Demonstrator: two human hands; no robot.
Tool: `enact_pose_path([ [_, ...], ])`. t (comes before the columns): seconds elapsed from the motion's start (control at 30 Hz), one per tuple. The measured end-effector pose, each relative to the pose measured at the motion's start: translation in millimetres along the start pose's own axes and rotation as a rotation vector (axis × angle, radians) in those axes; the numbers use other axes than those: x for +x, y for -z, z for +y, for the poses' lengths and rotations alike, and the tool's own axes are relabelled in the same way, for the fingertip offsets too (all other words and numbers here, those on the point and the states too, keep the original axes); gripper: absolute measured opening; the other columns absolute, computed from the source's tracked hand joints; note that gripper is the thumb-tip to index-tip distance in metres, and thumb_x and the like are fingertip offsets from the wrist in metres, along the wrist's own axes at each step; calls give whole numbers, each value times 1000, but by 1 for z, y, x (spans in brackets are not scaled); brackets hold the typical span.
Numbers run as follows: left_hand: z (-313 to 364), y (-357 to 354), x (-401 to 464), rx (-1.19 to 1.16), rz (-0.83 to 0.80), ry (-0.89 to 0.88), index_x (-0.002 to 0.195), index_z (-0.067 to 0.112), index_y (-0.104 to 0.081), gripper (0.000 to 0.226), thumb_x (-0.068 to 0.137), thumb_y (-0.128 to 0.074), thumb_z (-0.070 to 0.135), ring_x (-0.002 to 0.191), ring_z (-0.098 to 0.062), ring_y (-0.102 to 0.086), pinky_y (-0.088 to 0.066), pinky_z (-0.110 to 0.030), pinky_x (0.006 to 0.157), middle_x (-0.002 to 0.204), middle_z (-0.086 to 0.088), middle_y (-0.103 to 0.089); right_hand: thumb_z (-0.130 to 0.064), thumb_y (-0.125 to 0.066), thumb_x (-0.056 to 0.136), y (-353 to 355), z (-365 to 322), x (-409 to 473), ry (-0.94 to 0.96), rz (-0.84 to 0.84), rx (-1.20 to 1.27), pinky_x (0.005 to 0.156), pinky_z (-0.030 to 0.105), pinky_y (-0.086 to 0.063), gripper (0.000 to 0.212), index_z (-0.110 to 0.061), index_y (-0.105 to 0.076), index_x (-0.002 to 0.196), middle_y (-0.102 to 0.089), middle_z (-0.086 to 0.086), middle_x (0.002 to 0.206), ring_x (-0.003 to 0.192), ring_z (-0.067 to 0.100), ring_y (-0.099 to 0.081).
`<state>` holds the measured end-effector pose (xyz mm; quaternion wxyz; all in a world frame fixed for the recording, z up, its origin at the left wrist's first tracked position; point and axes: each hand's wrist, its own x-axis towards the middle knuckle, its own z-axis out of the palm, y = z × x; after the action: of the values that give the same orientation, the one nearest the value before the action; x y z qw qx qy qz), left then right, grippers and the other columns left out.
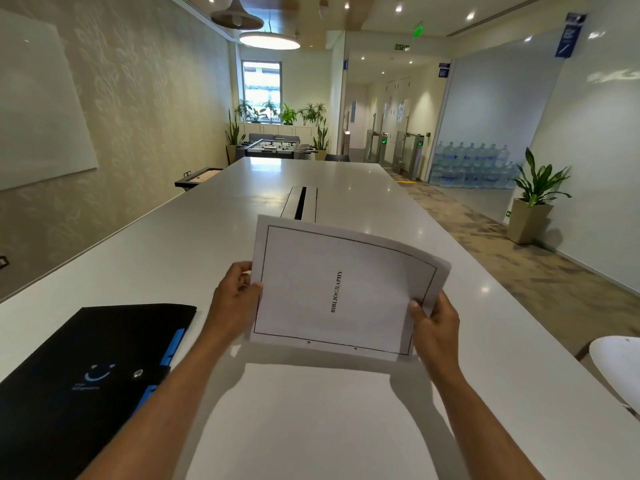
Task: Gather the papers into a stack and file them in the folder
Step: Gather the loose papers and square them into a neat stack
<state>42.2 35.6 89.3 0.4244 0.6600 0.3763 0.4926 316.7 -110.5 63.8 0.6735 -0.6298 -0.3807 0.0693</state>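
I hold a stack of white papers (343, 289) above the table, its top sheet framed by a black border and printed "BIBLIOGRAPHY". My left hand (235, 299) grips the stack's left edge and my right hand (433, 323) grips its lower right corner. The sheets are slightly fanned at the right edge. A black folder (79, 372) with a snap button, a pale logo and blue tabs lies closed on the table to the left of my left forearm.
The long white table (207, 244) runs away from me, with a cable slot (300, 203) in its middle just beyond the papers. A white chair (616, 368) stands at the table's right edge. A potted plant (535, 199) sits on the floor at right.
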Motion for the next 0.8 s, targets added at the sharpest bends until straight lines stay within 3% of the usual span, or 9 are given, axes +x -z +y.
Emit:
enact_pose_path([
  [0.07, 6, 11, 7, -13, -107, 39, 103, 31, -61, 16, 88, -62, 28, 69, -13, -63, -48, -29, 64, 73, 7, -65, -6, -55, 91, 3, -1, 2, -57, 17, 55, 74, 28, -51, 24, -19, -63, 110, -68, -2, 98, 89, 10, -64],
  [0.17, 8, 20, 2, -123, -265, 105, 93, 24, -68, 33, 75, -68, 52, 66, -13, -54, -40, -30, 59, 74, 4, -59, -4, -55, 91, 4, -2, 1, -168, 59, 171, 69, 27, -50, 23, -21, -63, 104, -69, -4, 95, 86, 11, -65],
  [0.27, 2, 7, -11, -458, -208, 157, 88, 17, -70, 36, 68, -78, 46, 72, -13, -58, -41, -32, 63, 79, 2, -62, 2, -53, 90, -2, -4, -4, -277, 78, 288, 58, 23, -48, 23, -17, -63, 99, -67, -2, 84, 71, 13, -61],
  [0.37, 2, -25, -27, -637, -189, 111, 105, 22, -67, 26, 80, -67, 29, 88, -20, -67, -53, -36, 70, 100, -4, -71, 5, -49, 90, -17, -7, -15, -409, 88, 428, 58, 26, -45, 27, -17, -62, 97, -64, -1, 79, 64, 15, -56],
  [0.47, 10, -60, -41, -742, -10, 143, 107, 25, -66, 26, 81, -70, 21, 88, -19, -67, -55, -30, 74, 94, 2, -72, 7, -47, 90, -36, -10, -31, -499, 50, 495, 60, 27, -46, 31, -16, -59, 106, -62, -1, 84, 67, 12, -55],
  [0.53, 14, -76, -45, -778, 156, 175, 123, 23, -59, 40, 85, -69, 18, 108, -14, -65, -50, -34, 93, 115, 4, -70, 8, -46, 91, -46, -12, -43, -535, 12, 528, 63, 29, -48, 35, -15, -58, 114, -62, 0, 91, 71, 14, -56],
  [0.6, 18, -83, -45, -694, 299, 215, 135, 24, -50, 51, 87, -68, 22, 121, -12, -57, -41, -38, 105, 130, 6, -62, 9, -44, 93, -53, -13, -51, -575, -17, 600, 87, 41, -52, 43, -16, -55, 126, -66, 3, 110, 95, 22, -63],
  [0.67, 23, -84, -42, -604, 384, 232, 138, 23, -47, 53, 89, -66, 24, 124, -15, -53, -38, -42, 110, 133, 5, -58, 12, -42, 93, -56, -13, -55, -604, -43, 673, 102, 48, -45, 51, -19, -53, 132, -64, 4, 124, 114, 26, -60],
  [0.8, 32, -78, -36, -447, 407, 103, 137, 17, -46, 49, 91, -63, 20, 119, -16, -56, -41, -42, 108, 130, 0, -59, 8, -50, 91, -53, -9, -56, -604, -94, 757, 81, 40, -58, 46, -22, -57, 125, -74, 1, 109, 94, 20, -71],
])
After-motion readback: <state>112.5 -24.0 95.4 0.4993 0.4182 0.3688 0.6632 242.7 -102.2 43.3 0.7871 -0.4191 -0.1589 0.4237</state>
